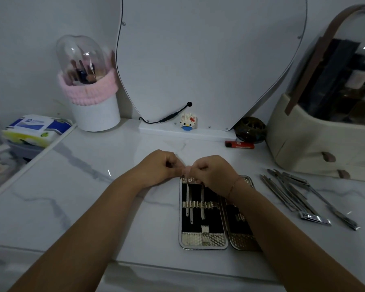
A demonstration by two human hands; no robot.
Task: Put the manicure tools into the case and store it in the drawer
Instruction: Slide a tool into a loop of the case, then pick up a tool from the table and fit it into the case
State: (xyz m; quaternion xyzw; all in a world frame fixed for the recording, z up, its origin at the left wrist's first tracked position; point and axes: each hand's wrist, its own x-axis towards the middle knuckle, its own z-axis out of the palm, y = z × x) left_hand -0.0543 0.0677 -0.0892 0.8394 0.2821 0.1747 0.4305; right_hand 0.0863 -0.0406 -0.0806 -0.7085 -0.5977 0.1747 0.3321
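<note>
An open silver manicure case (202, 239) with a black lining lies flat on the marble tabletop. Three slim metal tools (191, 209) sit under its elastic band in the left half. My left hand (158, 168) and my right hand (213, 172) meet at the case's far edge, fingers pinched together; what they pinch is hidden. My right forearm covers much of the case's right half. Several loose metal manicure tools (299, 192) lie on the tabletop to the right of the case.
A cream cosmetic organiser with small drawers (316, 152) stands at the right. A red lighter (239, 145), a dark round jar (250, 130), a small toy figure (188, 122), a mirror (209, 60), a brush holder (93, 98) and a wipes pack (36, 129) line the back.
</note>
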